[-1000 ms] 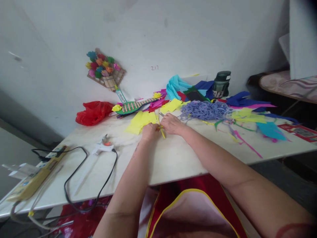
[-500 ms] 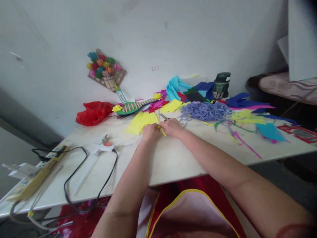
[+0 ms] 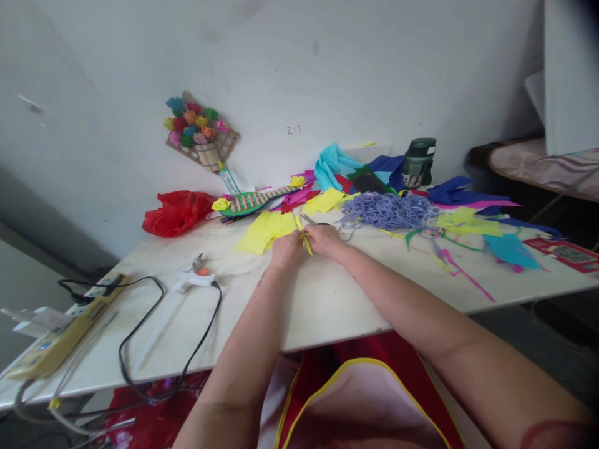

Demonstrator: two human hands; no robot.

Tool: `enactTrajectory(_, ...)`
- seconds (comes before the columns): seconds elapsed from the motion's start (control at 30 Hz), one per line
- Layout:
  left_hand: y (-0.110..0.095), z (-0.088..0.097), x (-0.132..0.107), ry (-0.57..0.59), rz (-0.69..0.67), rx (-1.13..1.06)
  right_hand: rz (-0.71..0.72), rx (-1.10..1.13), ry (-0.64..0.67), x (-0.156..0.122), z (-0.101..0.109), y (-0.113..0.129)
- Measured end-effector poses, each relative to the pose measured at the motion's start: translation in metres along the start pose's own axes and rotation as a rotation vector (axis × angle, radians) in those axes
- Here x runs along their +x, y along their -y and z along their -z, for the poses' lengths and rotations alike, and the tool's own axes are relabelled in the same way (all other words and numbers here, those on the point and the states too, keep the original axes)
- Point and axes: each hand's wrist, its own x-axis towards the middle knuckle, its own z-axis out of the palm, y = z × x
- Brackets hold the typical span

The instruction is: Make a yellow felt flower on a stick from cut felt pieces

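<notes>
Left hand [image 3: 287, 251] pinching strip [image 3: 308, 246], just beside yellow sheet [image 3: 260, 233]. Right hand [image 3: 327, 240] closed on scissors [image 3: 309, 219], also at strip; exact pinch hidden. Hard tug could tear strip, seemingly thin; stray scissors could nick left hand.

You are working in what is looking like a handicraft space, though nothing is settling whether home or workshop. You are handling scissors [image 3: 308, 219] and a yellow paper strip [image 3: 308, 246]. Toward the table's [image 3: 337, 305] far edge, coloured sheets [image 3: 334, 163] and tangled purple yarn [image 3: 386, 210] are lying; nearer its left edge, a glue gun [image 3: 200, 280] and power strip [image 3: 60, 347] are resting.
</notes>
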Motion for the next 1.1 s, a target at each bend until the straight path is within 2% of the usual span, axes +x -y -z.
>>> enactTrajectory(0.27, 0.0, 0.003, -0.001, 0.022, 0.017, -0.009, 0.08, -0.048, 0.068, 0.001, 0.003, -0.002)
enactTrajectory(0.67, 0.0, 0.002, -0.003, 0.021, 0.01, -0.002, 0.088, -0.122, 0.039, 0.002, 0.001, -0.004)
enactTrajectory(0.9, 0.004, 0.003, -0.002, 0.096, -0.076, 0.013, 0.133, -0.134, 0.162, 0.004, 0.009, -0.01)
enactTrajectory(1.1, 0.009, 0.011, -0.004, 0.101, -0.121, -0.046, 0.151, -0.013, 0.172, 0.005, 0.012, -0.017)
